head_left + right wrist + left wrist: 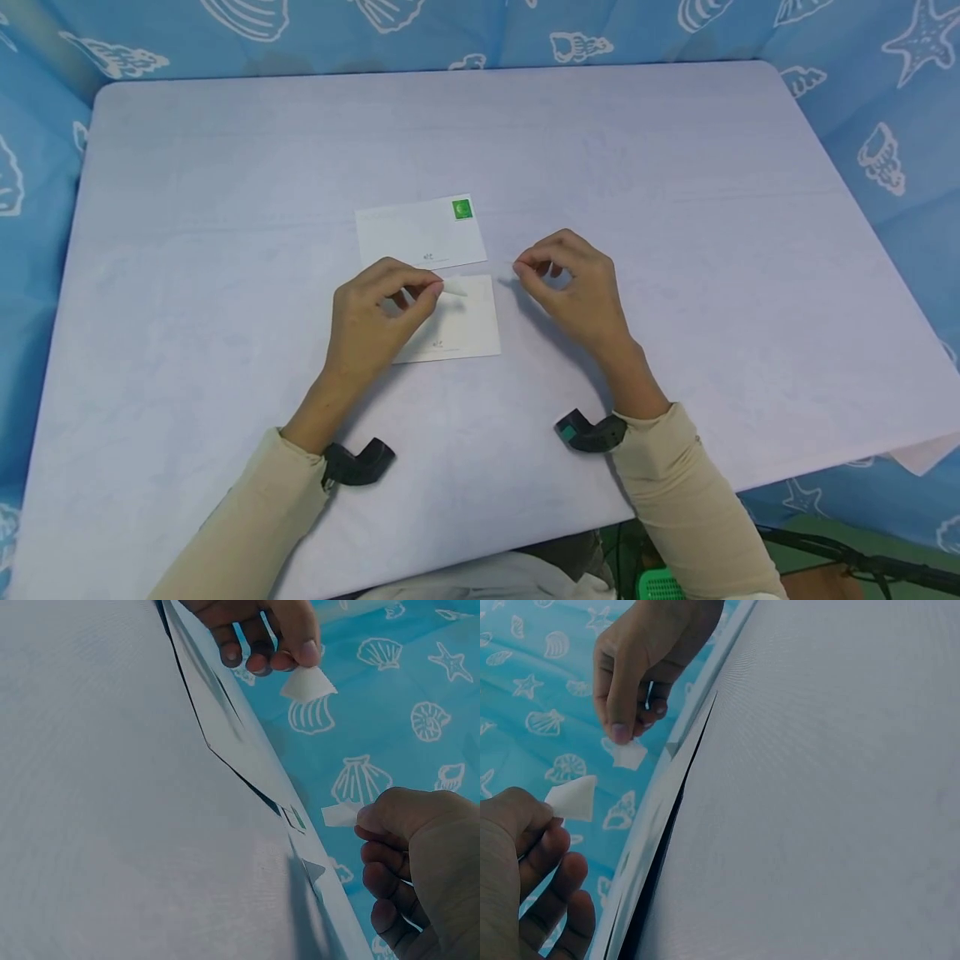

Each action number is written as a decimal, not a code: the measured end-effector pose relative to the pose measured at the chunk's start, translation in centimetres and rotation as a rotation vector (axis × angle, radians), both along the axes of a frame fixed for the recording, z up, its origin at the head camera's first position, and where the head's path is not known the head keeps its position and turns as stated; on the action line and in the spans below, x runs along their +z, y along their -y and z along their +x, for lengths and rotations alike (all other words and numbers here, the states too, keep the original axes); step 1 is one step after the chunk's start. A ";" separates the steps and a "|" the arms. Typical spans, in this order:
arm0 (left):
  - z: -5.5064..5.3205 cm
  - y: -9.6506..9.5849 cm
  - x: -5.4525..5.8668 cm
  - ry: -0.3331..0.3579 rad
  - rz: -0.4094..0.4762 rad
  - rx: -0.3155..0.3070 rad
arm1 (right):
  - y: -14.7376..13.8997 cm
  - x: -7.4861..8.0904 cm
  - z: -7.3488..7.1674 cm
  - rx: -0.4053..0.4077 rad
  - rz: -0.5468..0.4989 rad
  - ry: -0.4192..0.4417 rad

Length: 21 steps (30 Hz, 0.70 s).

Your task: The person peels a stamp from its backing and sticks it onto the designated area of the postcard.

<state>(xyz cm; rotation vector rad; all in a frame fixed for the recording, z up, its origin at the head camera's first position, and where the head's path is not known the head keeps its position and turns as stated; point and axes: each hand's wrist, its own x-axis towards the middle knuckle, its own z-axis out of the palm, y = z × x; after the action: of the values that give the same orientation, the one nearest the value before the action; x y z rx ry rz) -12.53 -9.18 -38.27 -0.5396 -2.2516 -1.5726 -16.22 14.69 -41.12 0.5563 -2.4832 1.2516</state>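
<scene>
My left hand (375, 312) hovers over the lower white card (472, 329) and pinches a small white paper piece (574, 799) between thumb and forefinger. One edge of that piece looks finely toothed in the right wrist view. To the right of the cards, my right hand (577, 287) pinches another small white paper piece (341, 815) by its end. Behind the lower card lies the upper white card (412, 233), with a green stamp (462, 208) in its top right corner. Part of the lower card is hidden by my left hand.
A white cloth covers the table (712, 250), and blue curtains (435, 37) with shell prints hang around it. Each sleeve cuff has a black wrist camera (360, 462) beside it. Below the front edge, a green basket (660, 583) and black cables show.
</scene>
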 end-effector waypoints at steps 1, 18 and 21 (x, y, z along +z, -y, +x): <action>0.0 0.0 0.0 0.001 -0.001 0.001 | -0.1 0.0 -0.1 0.001 0.000 0.001; -0.2 0.1 -0.4 0.021 -0.006 0.004 | -1.3 0.3 -0.3 -0.036 0.032 0.038; -0.8 0.4 -1.8 0.025 -0.011 0.004 | -1.8 0.4 -0.4 -0.046 0.036 0.049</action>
<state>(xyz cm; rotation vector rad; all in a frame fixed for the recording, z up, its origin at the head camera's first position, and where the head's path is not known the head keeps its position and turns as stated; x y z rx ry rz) -13.31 -9.54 -40.09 -0.5207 -2.2796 -1.5734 -16.61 16.50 -40.75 0.4801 -2.5478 1.2200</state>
